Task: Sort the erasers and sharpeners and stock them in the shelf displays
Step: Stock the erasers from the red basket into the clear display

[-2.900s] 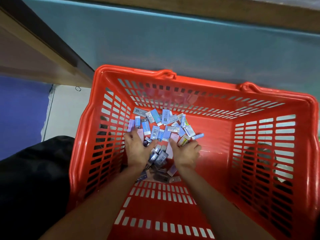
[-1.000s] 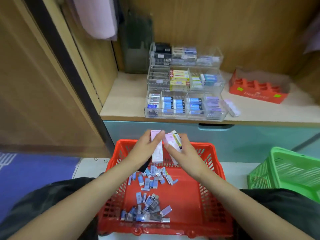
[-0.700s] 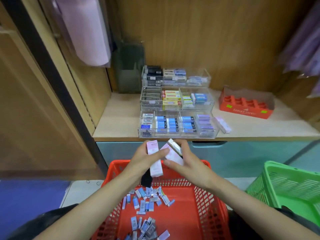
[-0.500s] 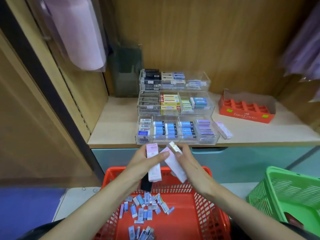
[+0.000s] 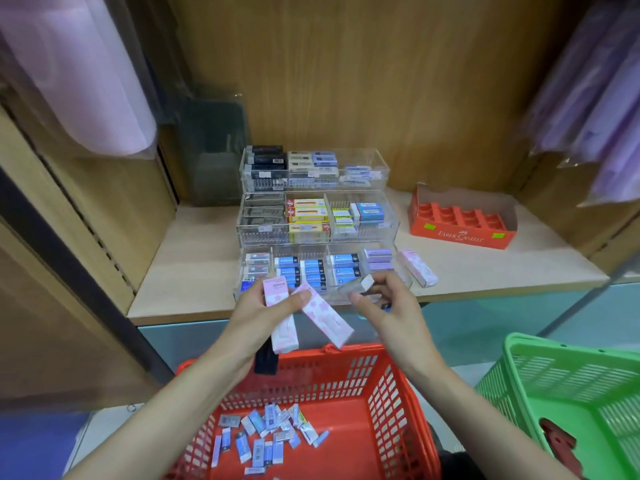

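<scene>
Head view, the only one. Left hand (image 5: 258, 318), centre frame, grips two long pink eraser boxes fanned apart: one near upright (image 5: 275, 292), one tilted down to the right (image 5: 327, 320), with the thumb on its top end. A dark item (image 5: 266, 358) hangs under that hand; can't tell what it is. Right hand (image 5: 388, 306), just right of centre, pinches a small pale eraser (image 5: 365, 283) at its fingertips, apart from the pink boxes.

Both hands are in front of the bottom tier of the clear tiered display (image 5: 363, 157) on the wooden shelf (image 5: 194, 258). A matching pink box (image 5: 417, 268) lies on the shelf just right of the display. Loose erasers (image 5: 266, 434) sit in the red basket (image 5: 408, 393), lower centre. Green basket (image 5: 571, 375) lower right, orange tray (image 5: 460, 235) right of centre.

Step looks like separating by type before stocking. To do it well: drop the small eraser into its matching slot first, freeing the right hand. Then place the pink boxes one at a time, labels forward, probably beside the one on the shelf, since the bottom slots look full. The fanned grip looks loose, so the lower box may slip.
</scene>
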A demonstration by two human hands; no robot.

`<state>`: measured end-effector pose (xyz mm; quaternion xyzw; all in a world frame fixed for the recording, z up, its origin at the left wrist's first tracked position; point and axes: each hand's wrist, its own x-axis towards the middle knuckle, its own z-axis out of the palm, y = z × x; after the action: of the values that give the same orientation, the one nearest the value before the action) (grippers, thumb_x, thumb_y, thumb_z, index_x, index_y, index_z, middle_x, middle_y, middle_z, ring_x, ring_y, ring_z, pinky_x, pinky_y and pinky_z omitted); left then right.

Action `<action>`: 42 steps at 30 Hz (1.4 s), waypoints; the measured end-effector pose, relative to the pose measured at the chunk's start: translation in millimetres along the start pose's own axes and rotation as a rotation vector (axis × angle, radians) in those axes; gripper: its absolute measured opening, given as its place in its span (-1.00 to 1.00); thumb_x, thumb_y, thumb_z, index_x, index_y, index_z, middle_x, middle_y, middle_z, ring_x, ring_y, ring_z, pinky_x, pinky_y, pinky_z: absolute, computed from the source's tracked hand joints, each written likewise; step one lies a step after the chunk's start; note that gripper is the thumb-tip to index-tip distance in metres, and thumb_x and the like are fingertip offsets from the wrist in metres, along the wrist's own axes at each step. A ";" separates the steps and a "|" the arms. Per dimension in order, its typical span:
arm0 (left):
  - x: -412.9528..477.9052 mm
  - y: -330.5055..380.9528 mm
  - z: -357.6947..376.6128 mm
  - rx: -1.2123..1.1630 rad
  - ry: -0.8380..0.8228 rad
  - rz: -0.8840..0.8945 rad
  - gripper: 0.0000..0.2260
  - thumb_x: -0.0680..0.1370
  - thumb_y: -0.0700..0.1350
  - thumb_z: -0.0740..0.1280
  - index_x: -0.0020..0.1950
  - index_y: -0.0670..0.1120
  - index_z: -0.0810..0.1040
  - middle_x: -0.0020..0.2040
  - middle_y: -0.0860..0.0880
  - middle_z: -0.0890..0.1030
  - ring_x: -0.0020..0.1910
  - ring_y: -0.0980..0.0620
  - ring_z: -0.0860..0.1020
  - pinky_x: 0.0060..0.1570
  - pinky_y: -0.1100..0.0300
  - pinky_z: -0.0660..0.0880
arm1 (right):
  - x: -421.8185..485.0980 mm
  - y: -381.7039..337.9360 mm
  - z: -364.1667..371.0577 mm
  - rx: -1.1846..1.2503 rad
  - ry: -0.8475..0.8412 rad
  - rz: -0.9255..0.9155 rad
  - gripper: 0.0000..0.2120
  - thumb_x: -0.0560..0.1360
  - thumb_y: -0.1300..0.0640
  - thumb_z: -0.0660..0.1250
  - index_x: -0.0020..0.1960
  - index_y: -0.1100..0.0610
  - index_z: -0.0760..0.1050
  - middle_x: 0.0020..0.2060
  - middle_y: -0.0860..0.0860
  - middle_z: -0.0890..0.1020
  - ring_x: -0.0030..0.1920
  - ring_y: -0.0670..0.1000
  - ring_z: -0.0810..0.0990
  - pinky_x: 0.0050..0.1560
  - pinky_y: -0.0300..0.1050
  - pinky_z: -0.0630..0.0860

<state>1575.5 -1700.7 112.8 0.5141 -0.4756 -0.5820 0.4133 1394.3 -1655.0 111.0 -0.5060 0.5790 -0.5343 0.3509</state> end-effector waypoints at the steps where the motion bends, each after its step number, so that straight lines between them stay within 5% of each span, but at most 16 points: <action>1: 0.2 0.2 1.3 -0.007 0.001 -0.006 -0.81 0.44 -0.13 0.46 -0.08 -0.12 0.49 -0.22 -0.01 0.60 -0.26 0.10 0.51 -0.28 0.27 0.39 | 1.3 -0.1 0.0 0.040 -0.002 0.012 -0.86 0.48 0.24 0.37 -0.06 0.08 0.43 -0.34 -0.18 0.59 -0.30 -0.17 0.49 -0.24 -0.25 0.38; 5: 4.9 3.7 3.9 -0.039 0.011 -0.013 -0.80 0.43 -0.11 0.47 -0.09 -0.12 0.48 -0.25 -0.01 0.57 -0.31 0.10 0.49 -0.31 0.25 0.36 | 4.4 -3.1 4.3 0.197 -0.032 0.041 -0.80 0.48 0.33 0.33 0.03 0.15 0.38 -0.30 -0.15 0.65 -0.39 -0.16 0.42 -0.37 -0.36 0.34; 9: 13.0 7.7 5.2 -0.020 0.000 0.016 -0.82 0.44 -0.11 0.46 -0.11 -0.09 0.47 -0.30 0.02 0.54 -0.40 0.18 0.47 -0.35 0.28 0.36 | 7.0 -8.2 9.5 0.217 -0.117 0.044 -0.69 0.32 0.22 0.36 0.03 0.16 0.36 -0.15 0.00 0.68 -0.33 -0.10 0.49 -0.35 -0.36 0.37; 15: 19.8 7.7 3.1 -0.045 0.007 -0.013 -0.76 0.43 -0.08 0.47 -0.02 -0.16 0.51 -0.20 -0.05 0.60 -0.27 0.07 0.52 -0.23 0.19 0.39 | 15.3 -6.3 9.1 0.125 -0.079 0.023 -0.71 0.35 0.22 0.45 0.04 0.12 0.47 -0.03 -0.02 0.67 -0.25 -0.21 0.52 -0.27 -0.32 0.37; 20: 22.3 8.6 4.0 -0.071 0.011 -0.004 -0.62 0.41 -0.07 0.48 0.09 -0.26 0.50 -0.11 -0.13 0.62 -0.19 0.02 0.54 -0.19 0.16 0.40 | 14.6 -2.2 13.2 0.041 -0.081 0.019 -0.75 0.38 0.16 0.44 0.02 0.02 0.48 -0.13 -0.18 0.63 -0.17 -0.14 0.53 -0.10 -0.33 0.44; 23: 23.0 9.4 5.7 -0.069 0.010 -0.020 -0.65 0.41 -0.05 0.47 0.08 -0.22 0.51 -0.12 -0.11 0.61 -0.20 0.02 0.53 -0.21 0.17 0.40 | 16.8 -5.7 14.0 0.010 0.005 0.069 -0.92 0.49 0.11 0.37 -0.04 0.05 0.50 -0.18 -0.08 0.63 -0.19 -0.11 0.57 -0.19 -0.27 0.42; 27: 21.9 10.3 5.8 -0.068 0.014 -0.047 -0.71 0.43 -0.06 0.46 0.05 -0.15 0.52 -0.13 -0.08 0.62 -0.21 0.03 0.54 -0.24 0.19 0.41 | 23.6 -5.9 7.5 0.077 0.189 0.279 -0.62 0.59 0.05 0.17 -0.32 0.25 0.38 -0.51 0.02 0.43 -0.48 -0.03 0.31 -0.49 -0.26 0.23; 30: 20.8 11.7 5.2 -0.081 0.019 -0.062 -0.72 0.44 -0.07 0.45 0.05 -0.17 0.53 -0.15 -0.06 0.62 -0.22 0.04 0.54 -0.25 0.20 0.40 | 27.5 -5.5 3.2 0.097 0.205 0.309 -0.53 0.56 -0.01 0.24 -0.43 0.23 0.36 -0.59 0.00 0.43 -0.55 -0.10 0.28 -0.53 -0.33 0.20; 35: 28.2 15.2 3.8 -0.110 0.032 -0.069 -0.73 0.44 -0.09 0.45 0.07 -0.18 0.54 -0.14 -0.07 0.64 -0.23 0.06 0.55 -0.23 0.19 0.42 | 50.4 -16.8 -0.8 0.178 0.217 0.268 -0.86 0.54 0.15 0.31 -0.05 0.24 0.48 -0.40 0.12 0.58 -0.54 -0.15 0.49 -0.54 -0.36 0.28; 38: 35.9 17.9 2.6 -0.134 0.052 -0.074 -0.76 0.44 -0.12 0.45 0.04 -0.18 0.54 -0.21 -0.01 0.65 -0.31 0.15 0.57 -0.27 0.21 0.43 | 79.2 -23.7 -2.9 0.161 0.230 0.221 -0.91 0.55 0.17 0.30 -0.07 0.18 0.42 -0.20 0.21 0.62 -0.51 -0.14 0.54 -0.54 -0.34 0.31; 42: 42.8 19.0 -0.1 -0.150 0.046 -0.090 -0.79 0.45 -0.12 0.44 0.03 -0.15 0.54 -0.21 -0.02 0.64 -0.32 0.16 0.57 -0.30 0.23 0.43 | 135.6 -31.9 -5.0 0.152 0.234 0.216 -0.87 0.54 0.19 0.31 -0.11 0.08 0.36 -0.30 0.08 0.65 -0.36 -0.06 0.64 -0.54 -0.35 0.29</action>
<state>1569.9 -1746.1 122.6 0.5158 -0.3975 -0.6220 0.4349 1363.6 -1781.4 161.2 -0.3472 0.6247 -0.5912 0.3737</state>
